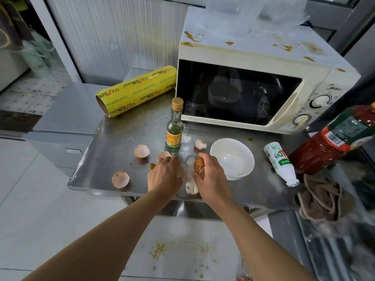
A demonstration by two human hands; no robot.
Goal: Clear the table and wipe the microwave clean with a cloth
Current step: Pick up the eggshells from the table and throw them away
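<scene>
On the steel table point(113, 142) lie several eggshell halves: one point(141, 151) at mid left, one point(120, 179) near the front edge, one point(200, 144) beside the white bowl point(233, 159). My right hand point(211, 175) pinches a brown eggshell point(198, 165). My left hand point(165, 175) lies over the table with its fingertips on another shell point(163, 156). The cream microwave point(253, 94) stands at the back right, with brown stains on its top. A brown cloth point(322, 199) hangs at the table's right corner.
A small glass bottle point(175, 124) stands in front of the microwave. A yellow cling-film roll point(136, 91) lies at the back left. A white bottle point(281, 164) lies beside a large red sauce bottle point(332, 138). Clear plastic containers point(255, 15) sit on the microwave. Crumbs mark the floor point(182, 250).
</scene>
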